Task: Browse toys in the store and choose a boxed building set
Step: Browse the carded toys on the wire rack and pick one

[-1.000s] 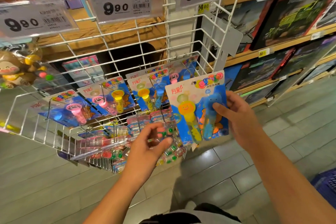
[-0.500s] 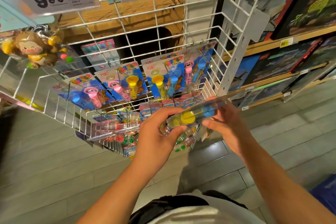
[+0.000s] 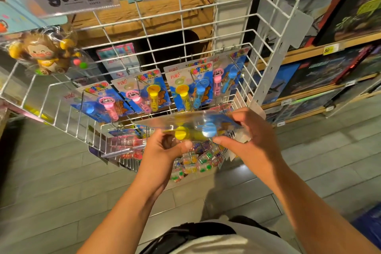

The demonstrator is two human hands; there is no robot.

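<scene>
- Far left of the fingers, a bagged monkey toy (image 3: 44, 53) hangs above the white wire rack (image 3: 68, 113), whose front rim slopes down toward the hands; grey floor tiles (image 3: 51, 181) lie open below it.
- The left hand (image 3: 165, 150) pinches the near left edge of a blister pack (image 3: 195, 128), thumb on its underside edge, fingers (image 3: 185, 144) closed on it.
- The pack is tipped almost flat, its long axis running left to right, with a yellow cap (image 3: 181, 132) and a blue cap (image 3: 208, 131) facing the camera.
- Just behind the fingers, matching carded packs (image 3: 152, 93) hang upright on the rack's hooks; below the hands a lower wire basket (image 3: 127, 146) holds small clear packets of coloured pieces.
- The right hand (image 3: 247, 140) grips the pack's right end, fingers curled over its top.
- Right of the fingers, boxed building sets (image 3: 321, 72) stand on wooden shelves (image 3: 309, 53), well apart from both hands, with open floor in front.
</scene>
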